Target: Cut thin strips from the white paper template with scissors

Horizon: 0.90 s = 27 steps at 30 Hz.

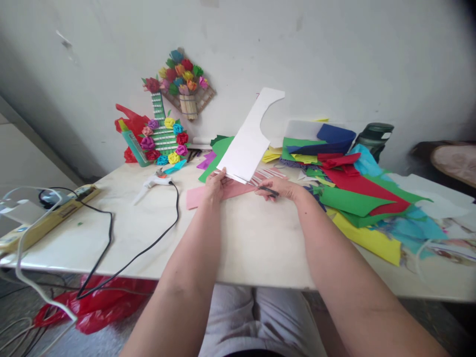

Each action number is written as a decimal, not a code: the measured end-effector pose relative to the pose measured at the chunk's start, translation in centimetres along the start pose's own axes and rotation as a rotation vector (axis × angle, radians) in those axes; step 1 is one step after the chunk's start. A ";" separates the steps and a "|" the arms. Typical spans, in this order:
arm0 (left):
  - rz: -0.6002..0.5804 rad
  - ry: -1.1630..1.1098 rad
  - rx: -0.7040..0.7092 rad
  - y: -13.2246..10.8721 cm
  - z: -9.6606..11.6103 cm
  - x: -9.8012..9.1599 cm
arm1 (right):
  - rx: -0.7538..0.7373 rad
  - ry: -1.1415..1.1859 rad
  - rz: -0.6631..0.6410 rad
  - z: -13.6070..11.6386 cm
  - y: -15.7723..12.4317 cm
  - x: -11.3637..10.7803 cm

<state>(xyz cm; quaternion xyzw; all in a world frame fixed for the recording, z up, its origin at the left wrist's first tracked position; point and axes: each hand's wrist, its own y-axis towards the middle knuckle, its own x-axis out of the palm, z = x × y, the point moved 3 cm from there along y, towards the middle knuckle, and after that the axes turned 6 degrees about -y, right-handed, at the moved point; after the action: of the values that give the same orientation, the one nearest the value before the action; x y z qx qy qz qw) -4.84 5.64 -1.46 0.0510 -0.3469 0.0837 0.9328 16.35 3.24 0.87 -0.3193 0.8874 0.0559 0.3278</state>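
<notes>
- The left hand [215,184], nearer, pinches a white sheet [247,144] at its near-left corner, above the table's [260,238] far half.
- The right hand [279,189] grips scissors [270,191], blades pointing left along the sheet's near edge.
- The sheet's long axis tilts away rightward, toward the table's far edge.

No lettering can be read anywhere — the label on the teal bottle [133,144] is too small and blurred to make out, and the pale patch [386,135] on the dark bottle [372,144] shows no legible characters.
</notes>
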 end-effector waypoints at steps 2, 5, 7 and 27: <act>0.003 0.004 -0.002 -0.1 0.0 0.1 | 0.003 -0.007 0.008 0.1 0.1 0.0; 0.000 0.009 -0.002 -0.2 0.1 0.2 | 0.003 -0.023 0.015 0.2 0.1 0.0; 0.001 0.008 0.002 -0.3 0.1 0.2 | 0.010 -0.023 0.017 0.1 0.1 0.0; 0.013 -0.001 0.015 -0.3 0.1 0.1 | 0.050 0.011 0.048 -1.2 -0.7 0.0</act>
<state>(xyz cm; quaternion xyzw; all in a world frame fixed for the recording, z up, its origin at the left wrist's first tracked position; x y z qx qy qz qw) -4.79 5.34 -1.29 0.0555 -0.3470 0.0925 0.9317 16.15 2.29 1.88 -0.2901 0.8976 0.0396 0.3297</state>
